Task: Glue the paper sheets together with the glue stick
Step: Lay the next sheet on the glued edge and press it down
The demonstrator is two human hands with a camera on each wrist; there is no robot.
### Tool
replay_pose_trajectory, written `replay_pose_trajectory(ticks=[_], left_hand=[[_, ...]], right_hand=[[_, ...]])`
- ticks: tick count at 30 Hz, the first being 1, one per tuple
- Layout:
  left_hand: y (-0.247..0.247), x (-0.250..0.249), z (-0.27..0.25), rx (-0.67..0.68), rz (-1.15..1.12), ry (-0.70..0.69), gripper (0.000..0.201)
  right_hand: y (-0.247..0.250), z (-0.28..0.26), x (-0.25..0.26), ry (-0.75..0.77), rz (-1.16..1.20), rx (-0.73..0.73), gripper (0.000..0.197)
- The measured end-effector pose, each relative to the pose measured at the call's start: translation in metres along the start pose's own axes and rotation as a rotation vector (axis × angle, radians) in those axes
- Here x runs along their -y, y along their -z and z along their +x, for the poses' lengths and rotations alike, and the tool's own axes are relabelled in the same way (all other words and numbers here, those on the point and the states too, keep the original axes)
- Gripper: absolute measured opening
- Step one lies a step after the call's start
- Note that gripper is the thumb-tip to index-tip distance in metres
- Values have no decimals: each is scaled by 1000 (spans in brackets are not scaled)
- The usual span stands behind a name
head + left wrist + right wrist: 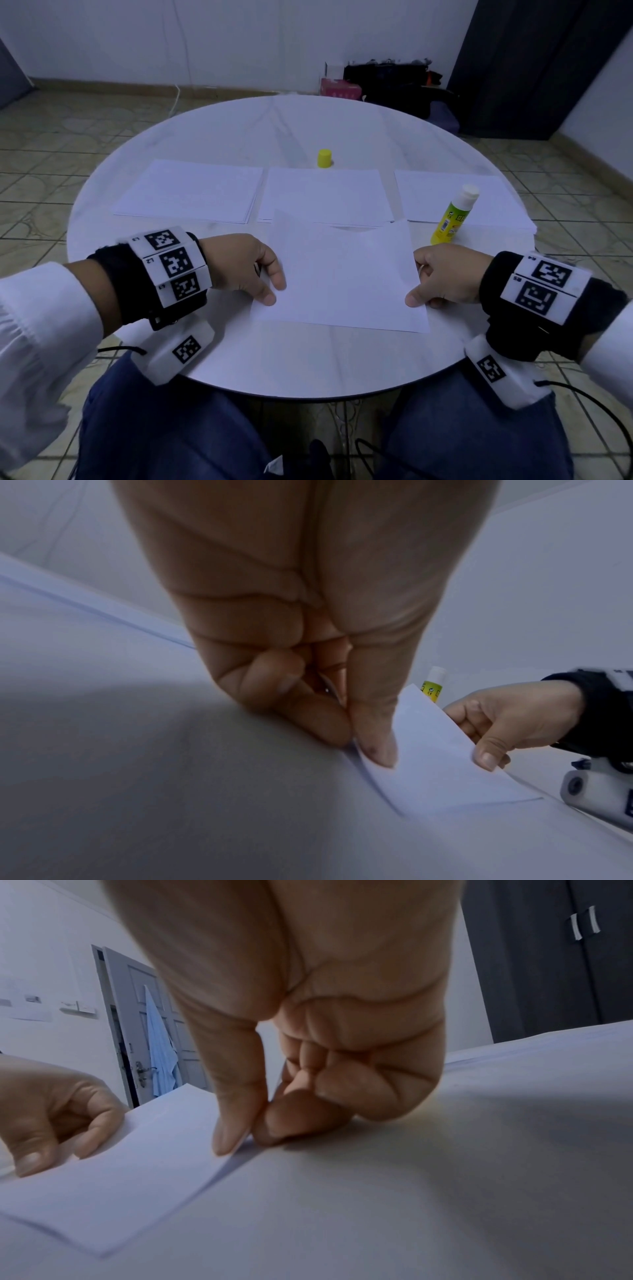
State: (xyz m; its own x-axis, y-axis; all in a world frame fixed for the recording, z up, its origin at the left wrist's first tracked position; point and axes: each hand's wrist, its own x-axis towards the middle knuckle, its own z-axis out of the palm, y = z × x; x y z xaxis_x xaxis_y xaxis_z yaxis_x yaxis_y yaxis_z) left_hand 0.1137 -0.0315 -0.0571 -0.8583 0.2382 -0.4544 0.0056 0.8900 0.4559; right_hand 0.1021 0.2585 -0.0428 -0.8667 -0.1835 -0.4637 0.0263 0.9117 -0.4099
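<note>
A white paper sheet (342, 274) lies near the table's front edge, its far edge over the middle stack (325, 192). My left hand (263, 284) pinches the sheet's left edge between thumb and fingers; my right hand (419, 287) pinches its right edge. The wrist views show each thumb on top of the sheet (435, 750) (113, 1164), curled fingers beneath. The uncapped glue stick (452, 216), yellow-green with a white tip, stands upright to the right. Its yellow cap (324, 158) stands behind the middle stack.
Two more stacks of white paper lie on the round white table (308, 363), one at the left (191, 192) and one at the right (459, 198) under the glue stick. Tiled floor, dark bags and a dark cabinet lie beyond the table.
</note>
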Motion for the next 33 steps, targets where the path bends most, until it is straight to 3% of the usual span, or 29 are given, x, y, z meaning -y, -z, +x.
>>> replay_pose_trajectory(ticks=[12,14,16,19,23,26,29,33], left_hand=[[-1,-5,-1,-10,56,11,28],[0,-5,-1,-11,104,39,45],[2,-7,-3,-5,148,70,63],[5,-10,-6,18,237,94,82],[7,-12,-8,24,288,91,88],[7,-12,-9,22,307,99,88],[7,-13,-9,27,311,98,90],[7,-11,-7,20,348,97,90]], right_hand=[[0,-2,3,-44,-30,-28,36],[-1,-3,3,-59,-48,-66,54],[0,-4,2,-70,-92,-86,83],[4,-1,4,-42,-213,-78,100],[4,1,29,24,-553,-143,123],[-5,3,65,139,-645,-167,132],[-27,10,97,254,-668,-58,136],[-44,17,105,310,-689,60,118]])
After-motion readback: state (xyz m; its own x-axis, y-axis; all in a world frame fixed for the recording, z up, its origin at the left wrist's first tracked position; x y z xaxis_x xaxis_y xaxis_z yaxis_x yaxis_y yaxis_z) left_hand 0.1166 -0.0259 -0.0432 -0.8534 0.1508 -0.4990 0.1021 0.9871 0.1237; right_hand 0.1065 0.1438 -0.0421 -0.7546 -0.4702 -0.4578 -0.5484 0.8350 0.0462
